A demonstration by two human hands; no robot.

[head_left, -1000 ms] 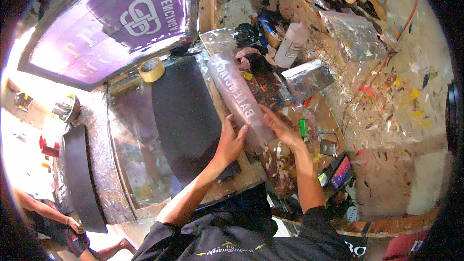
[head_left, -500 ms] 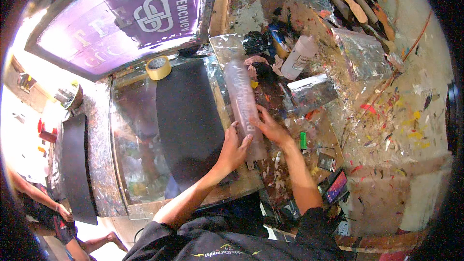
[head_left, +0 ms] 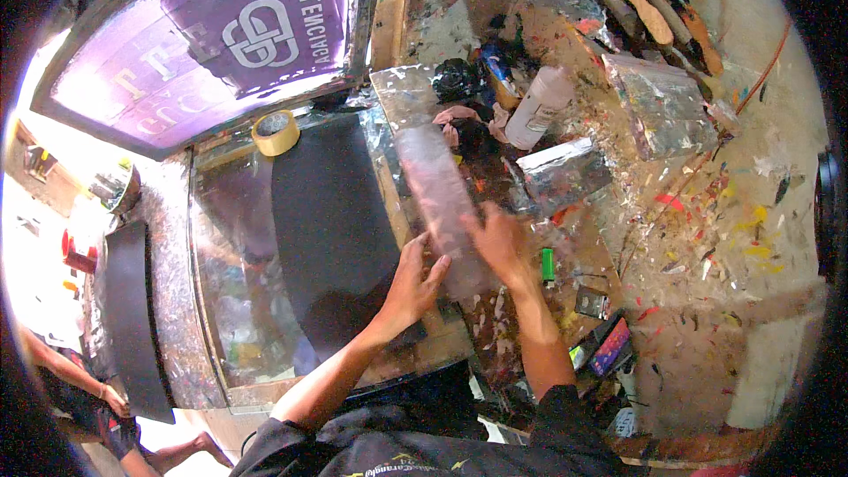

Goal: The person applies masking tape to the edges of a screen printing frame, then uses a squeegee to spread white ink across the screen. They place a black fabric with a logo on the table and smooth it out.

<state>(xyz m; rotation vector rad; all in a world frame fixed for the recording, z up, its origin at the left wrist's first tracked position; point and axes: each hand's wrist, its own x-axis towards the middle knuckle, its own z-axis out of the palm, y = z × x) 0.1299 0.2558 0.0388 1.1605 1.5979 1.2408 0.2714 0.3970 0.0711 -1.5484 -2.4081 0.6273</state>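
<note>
A long, pale, translucent strip (head_left: 437, 172) lies slantwise before me, blurred by motion; I cannot tell whether it is flat or rolled. My left hand (head_left: 413, 281) holds its left edge near the lower end, thumb and forefinger against it. On its right edge is my right hand (head_left: 499, 243), with blurred fingers curled against the strip. To the left, a black curved sheet (head_left: 331, 212) lies on a glossy, paint-stained board (head_left: 234, 318). A roll of yellowish tape (head_left: 276, 132) rests at that sheet's upper left corner.
A purple printing screen (head_left: 199, 79) stands tilted at the back left. Beyond the strip are a white bottle (head_left: 539, 108) and a paint-smeared block (head_left: 565, 172). A green lighter (head_left: 548, 265) and a phone (head_left: 609, 349) lie right. Another person's hand (head_left: 115, 399) is near a second black sheet (head_left: 137, 322).
The strip has become more blurred, and its upper end has shifted slightly left and down. My right hand's fingers have moved a little right and down. The whole view has shifted slightly.
</note>
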